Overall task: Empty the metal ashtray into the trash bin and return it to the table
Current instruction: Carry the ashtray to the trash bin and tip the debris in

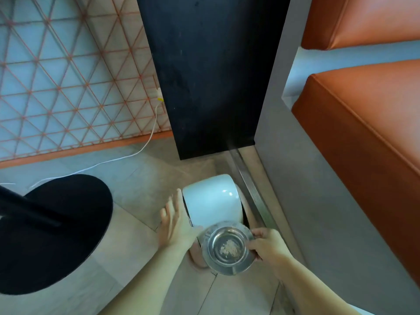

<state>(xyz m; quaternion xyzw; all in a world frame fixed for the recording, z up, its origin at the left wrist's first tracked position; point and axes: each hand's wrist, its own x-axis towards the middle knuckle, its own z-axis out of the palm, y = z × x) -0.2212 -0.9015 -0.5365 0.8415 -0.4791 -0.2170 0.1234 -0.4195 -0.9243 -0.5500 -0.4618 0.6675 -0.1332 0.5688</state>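
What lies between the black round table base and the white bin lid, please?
In the head view, the open left hand reaches across bare floor tiles between the black table base and the white bin lid, beside the lid's left edge.

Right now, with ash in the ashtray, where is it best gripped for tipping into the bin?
By its flat outer rim, from the right side, as the right hand does. The metal ashtray is a shallow round dish with a wide flange, and ash sits in the centre bowl, so fingers belong on the edge. The left hand is at the white lid of the trash bin.
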